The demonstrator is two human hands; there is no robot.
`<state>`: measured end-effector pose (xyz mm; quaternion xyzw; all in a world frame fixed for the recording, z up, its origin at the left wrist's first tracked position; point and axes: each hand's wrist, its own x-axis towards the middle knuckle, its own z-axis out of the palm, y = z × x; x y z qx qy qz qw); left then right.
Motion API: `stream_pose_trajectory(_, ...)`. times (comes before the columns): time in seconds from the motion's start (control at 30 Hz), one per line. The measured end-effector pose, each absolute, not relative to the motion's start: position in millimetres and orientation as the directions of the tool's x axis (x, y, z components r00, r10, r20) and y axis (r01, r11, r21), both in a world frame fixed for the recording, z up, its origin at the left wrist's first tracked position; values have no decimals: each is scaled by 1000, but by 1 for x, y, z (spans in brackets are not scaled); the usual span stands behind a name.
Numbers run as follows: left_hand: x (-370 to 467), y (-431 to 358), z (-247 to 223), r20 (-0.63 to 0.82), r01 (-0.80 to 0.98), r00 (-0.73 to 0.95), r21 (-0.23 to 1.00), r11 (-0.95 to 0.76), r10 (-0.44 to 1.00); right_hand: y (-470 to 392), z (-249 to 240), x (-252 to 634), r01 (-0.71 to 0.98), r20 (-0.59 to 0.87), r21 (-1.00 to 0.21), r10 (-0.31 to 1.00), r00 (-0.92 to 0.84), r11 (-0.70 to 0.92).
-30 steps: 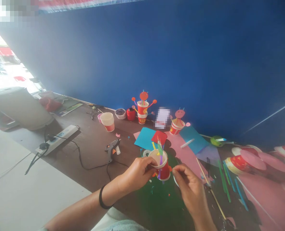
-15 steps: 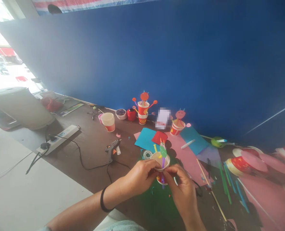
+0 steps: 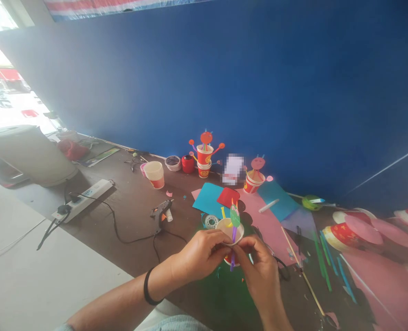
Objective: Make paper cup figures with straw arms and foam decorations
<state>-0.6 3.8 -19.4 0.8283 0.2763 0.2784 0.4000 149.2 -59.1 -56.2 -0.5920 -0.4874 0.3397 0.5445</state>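
A paper cup point(image 3: 224, 225) stands near the table's front, its open mouth upward. Both my left hand point(image 3: 205, 253) and my right hand point(image 3: 259, 266) pinch its near rim, thumbs and fingers closed. A purple straw point(image 3: 234, 234) passes the rim between my fingertips, its lower end showing below in front of the red wall. At its top sits a green paper face point(image 3: 235, 216) with small orange points. A yellow straw piece point(image 3: 223, 212) sticks up at the cup's far left edge. My fingers hide most of the cup's front.
A hot glue gun point(image 3: 160, 214) lies to the left, its cord near a power strip point(image 3: 86, 197). Behind stand a cup stack point(image 3: 155, 174) and two cup figures, one with a red head point(image 3: 206, 138). Scissors point(image 3: 328, 319), straws point(image 3: 323, 262) and coloured paper point(image 3: 210, 202) lie around.
The green face and the straw's upper end have shifted slightly right, while the straw's lower end has swung slightly left. Both hands keep their hold at the rim.
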Motion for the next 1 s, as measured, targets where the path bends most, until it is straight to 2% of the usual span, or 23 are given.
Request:
stream_pose_trajectory(0.3, 3, 5, -30, 73, 300, 622, 898, -323, 780, -58, -61, 150, 99, 93, -993, 949, 302, 66)
stream_pose_trajectory(0.5, 4, 5, -31, 114, 216, 597, 931, -296, 794, -59, -59, 151, 72, 99, -994, 948, 302, 81)
stream_pose_trajectory(0.6, 2, 5, -29, 169, 190, 596, 920, -342, 785, -60, -59, 151, 163, 177, -978, 932, 315, 130)
stream_pose_trajectory(0.73, 0, 1, -24, 157, 221, 632, 902, -371, 759, -64, -58, 151, 354, 324, -912, 891, 318, 205)
stream_pose_trajectory(1.0, -3, -2, -20, 183, 204, 661, 890, -409, 728, -67, -55, 157, 476, 462, -814, 869, 180, 334)
